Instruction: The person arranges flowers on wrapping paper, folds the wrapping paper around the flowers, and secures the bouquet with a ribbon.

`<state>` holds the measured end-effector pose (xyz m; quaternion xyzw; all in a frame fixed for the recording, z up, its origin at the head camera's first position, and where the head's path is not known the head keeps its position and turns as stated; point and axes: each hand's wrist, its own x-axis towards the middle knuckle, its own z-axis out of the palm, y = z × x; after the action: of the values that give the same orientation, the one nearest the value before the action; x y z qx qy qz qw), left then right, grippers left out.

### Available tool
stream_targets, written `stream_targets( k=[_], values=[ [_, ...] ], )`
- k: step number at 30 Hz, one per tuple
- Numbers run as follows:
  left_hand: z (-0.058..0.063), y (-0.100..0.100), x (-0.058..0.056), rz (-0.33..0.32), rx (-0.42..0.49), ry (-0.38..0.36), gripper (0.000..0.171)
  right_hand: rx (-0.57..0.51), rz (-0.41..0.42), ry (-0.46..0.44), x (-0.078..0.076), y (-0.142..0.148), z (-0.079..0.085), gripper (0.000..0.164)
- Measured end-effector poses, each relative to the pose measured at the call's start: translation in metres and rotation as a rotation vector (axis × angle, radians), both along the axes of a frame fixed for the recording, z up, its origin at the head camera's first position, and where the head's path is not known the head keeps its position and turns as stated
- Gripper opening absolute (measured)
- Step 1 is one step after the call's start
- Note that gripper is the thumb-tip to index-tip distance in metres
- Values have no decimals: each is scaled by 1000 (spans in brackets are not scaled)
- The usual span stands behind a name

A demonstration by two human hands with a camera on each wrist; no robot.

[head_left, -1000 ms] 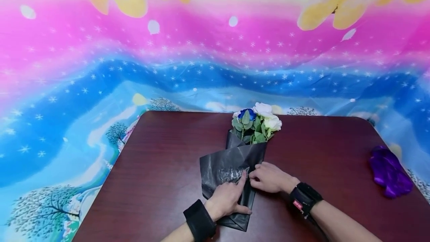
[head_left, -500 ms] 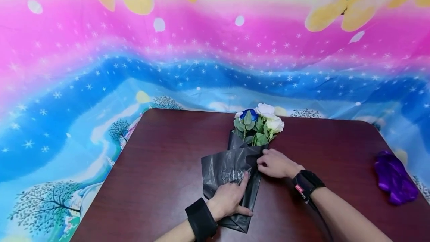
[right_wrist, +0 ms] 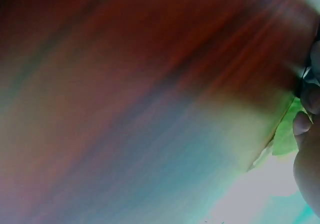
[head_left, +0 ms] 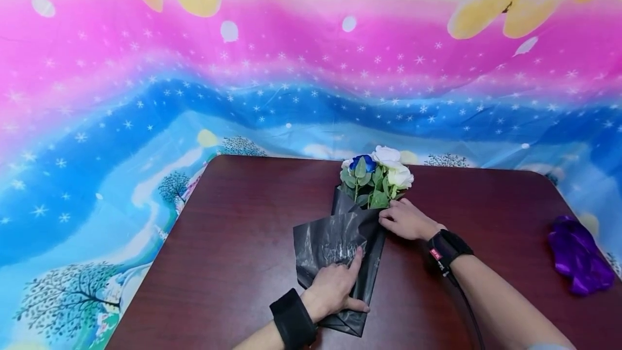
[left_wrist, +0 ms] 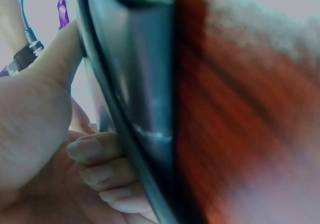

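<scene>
A bouquet of white roses (head_left: 387, 169) and a blue rose (head_left: 363, 163) with green leaves lies on the table, its stems hidden in black wrapping paper (head_left: 311, 236). On the paper's lower front rests my left hand (head_left: 332, 290), index finger and thumb stretched out, pressing it down. The left wrist view has its other fingers (left_wrist: 112, 171) bent against the wrap (left_wrist: 145, 74). At the upper right edge of the paper, just below the roses, my right hand (head_left: 408, 219) pinches the border. Only part of that hand and a green leaf (right_wrist: 286, 134) enter the right wrist view.
A crumpled purple ribbon or cloth (head_left: 579, 255) lies at the right side of the dark red-brown table (head_left: 233, 242). Behind the table hangs a printed backdrop (head_left: 301, 91). A black cable (head_left: 468, 307) trails from the right wristband (head_left: 449, 251).
My right hand has slid up along the paper's right edge, from about mid-height to near the flowers. My left hand has kept its place on the wrap.
</scene>
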<state>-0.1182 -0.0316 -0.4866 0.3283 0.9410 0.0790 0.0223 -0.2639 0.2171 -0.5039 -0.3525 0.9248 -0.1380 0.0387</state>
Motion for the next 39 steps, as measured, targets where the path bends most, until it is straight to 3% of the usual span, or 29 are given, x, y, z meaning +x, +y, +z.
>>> stream_targets(
  k=[6, 12, 17, 25, 30, 33, 36, 39],
  values=[
    [-1, 2, -1, -6, 11, -15, 114, 60, -126, -9, -1, 11, 3, 26],
    [-1, -1, 1, -4, 17, -31, 113, 74, -142, -17, -6, 9, 6, 28],
    [-2, -1, 2, -12, 29, -27, 112, 79, -218, -15, -7, 7, 6, 28],
    [0, 0, 0, 5, 20, -51, 113, 78, -346, -130, -5, 0, 9, 27],
    [4, 1, -5, 31, 20, -186, 115, -72, -429, -243, 1, 4, 13, 30],
    [7, -1, -5, 33, 31, -248, 107, -218, -501, -303, 14, 9, 13, 29],
    [11, -6, -2, 5, 51, -232, 92, -325, -559, -340, 36, 9, 14, 27],
    [16, -12, 3, -23, 70, -170, 76, -386, -584, -374, 57, 5, 18, 26]
  ],
)
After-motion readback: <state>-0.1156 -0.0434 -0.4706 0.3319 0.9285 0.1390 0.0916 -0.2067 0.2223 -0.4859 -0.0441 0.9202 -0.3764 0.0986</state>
